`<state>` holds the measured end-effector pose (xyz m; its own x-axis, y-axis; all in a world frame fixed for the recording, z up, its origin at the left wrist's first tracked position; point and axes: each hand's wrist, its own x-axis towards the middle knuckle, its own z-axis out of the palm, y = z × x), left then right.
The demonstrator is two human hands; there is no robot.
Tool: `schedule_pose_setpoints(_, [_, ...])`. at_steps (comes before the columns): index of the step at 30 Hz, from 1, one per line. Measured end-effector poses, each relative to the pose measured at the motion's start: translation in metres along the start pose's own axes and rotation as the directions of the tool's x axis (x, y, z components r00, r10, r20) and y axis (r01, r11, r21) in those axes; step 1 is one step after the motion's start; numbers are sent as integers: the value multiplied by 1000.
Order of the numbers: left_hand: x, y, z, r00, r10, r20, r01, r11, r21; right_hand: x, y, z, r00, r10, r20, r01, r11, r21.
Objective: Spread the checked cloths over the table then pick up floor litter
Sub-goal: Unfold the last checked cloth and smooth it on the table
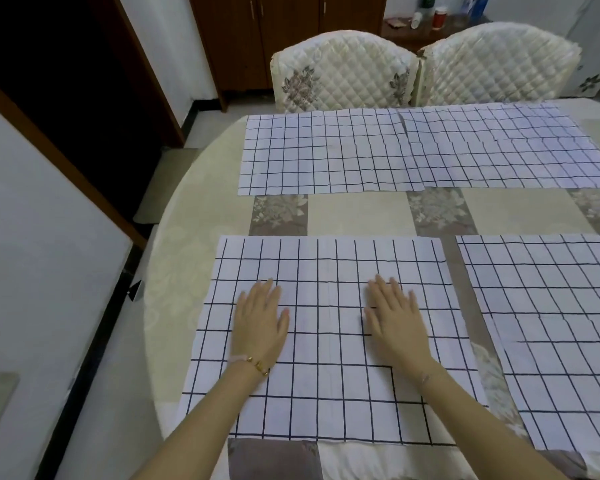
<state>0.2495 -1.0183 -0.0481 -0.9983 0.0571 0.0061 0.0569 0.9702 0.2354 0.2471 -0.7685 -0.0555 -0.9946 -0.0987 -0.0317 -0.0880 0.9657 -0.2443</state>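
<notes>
Several white cloths with a black check lie flat on the round table [174, 278]. The near-left cloth [326, 393] lies under both my hands. My left hand [260, 323] presses flat on its left half, fingers straight, a bracelet at the wrist. My right hand [395, 323] presses flat on its right half, fingers straight too. Another cloth [561, 323] lies to the near right, and two more lie side by side at the far side: far left [326, 154] and far right [506, 147]. A small dark scrap [136, 289] lies on the floor left of the table.
Two quilted cream chairs [343, 71] [499, 64] stand behind the table. A brown wooden cabinet [274, 36] is at the back, with bottles and cups on a low shelf [440, 15]. A dark doorway [66, 81] opens at the left beside a white wall.
</notes>
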Motion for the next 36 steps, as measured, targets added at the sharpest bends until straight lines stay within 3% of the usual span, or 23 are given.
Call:
schedule_pose_setpoints(2, [23, 21, 7, 993, 115, 39, -116, 993, 18, 19, -24, 6, 995, -98, 25, 97, 995, 31])
schedule_pose_setpoints(6, [38, 24, 24, 988, 85, 130, -92, 994, 51, 40, -36, 19, 990, -115, 87, 115, 993, 2])
schedule_pose_setpoints(8, [36, 1, 26, 990, 68, 126, -79, 994, 79, 43, -15, 19, 994, -64, 84, 66, 997, -29])
schedule_pose_setpoints(13, [31, -86, 5, 983, -160, 89, 149, 982, 116, 37, 67, -1, 983, 180, 39, -181, 984, 8])
schedule_pose_setpoints(20, [29, -91, -11, 963, -185, 198, 145, 969, 199, 34, 82, -15, 968, 231, 94, -235, 972, 29])
schedule_pose_setpoints(24, [45, -88, -39, 910, -216, 355, 98, 942, 322, 45, 79, -41, 947, 244, 209, -252, 968, 15])
schedule_pose_setpoints(26, [46, -82, -56, 911, -212, 354, 149, 969, 196, 42, 67, -57, 956, 247, 161, -269, 954, 136])
schedule_pose_setpoints(28, [34, -75, -71, 936, -220, 275, 247, 967, -69, 29, 54, -71, 956, 267, 119, -290, 911, 293])
schedule_pose_setpoints(32, [-20, -64, -104, 951, -282, 125, 307, 822, -480, -6, 23, -91, 969, 213, 125, -246, 812, 529])
schedule_pose_setpoints(36, [-102, -75, -128, 928, -372, 20, 299, 712, -636, -40, -24, -96, 986, 90, 141, -160, 745, 647])
